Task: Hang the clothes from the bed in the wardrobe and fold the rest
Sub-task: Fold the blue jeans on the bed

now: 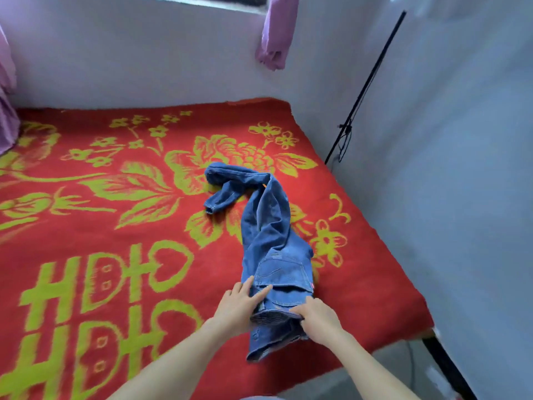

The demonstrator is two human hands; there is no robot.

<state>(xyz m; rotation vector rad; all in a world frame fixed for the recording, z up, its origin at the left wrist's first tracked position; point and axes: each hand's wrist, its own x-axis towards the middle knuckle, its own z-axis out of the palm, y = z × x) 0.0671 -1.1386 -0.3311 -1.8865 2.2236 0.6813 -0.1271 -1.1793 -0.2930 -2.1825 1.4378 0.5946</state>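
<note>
Two hands: both show in the head view, bare forearms coming in from the bottom, and both are down on the near end of the same garment.
Left hand [238, 308]: fingers pretty much straight, lying flat on the left edge of the waist end. It's resting on the denim, not grabbing it.
Right hand [318, 319]: fingers curled in, with thumb and fingertips pinching a fold of the waistband on the right side, so this one actually has hold of the fabric.
Jeans [268, 235]: blue denim, lying on the right half of the bed [375, 298], not far from the edge by the wall. The waist end is closest to the person. A back pocket faces up with a tiny red tab on its side.
Waistband: flipped over between the two hands, so a bit of striped lining shows.
Legs: twisted round each other and running away from the person. At the far end they bend off to the left, and one finishes in a cuff lying on the cover. Lots of creases, nowhere near flat.
Red blanket [121, 226]: covers the whole bed, with big yellow-green flowers, leaves and blocky characters.
Curtain [275, 33]: purple, hanging at the top by the window ledge.
Purple cloth [7, 111]: hangs at the far left edge and touches the blanket.
Black pole [372, 79]: runs slanted past the pale wall [461, 168] right of the bed, with a dark cord looped near its lower part.
</note>
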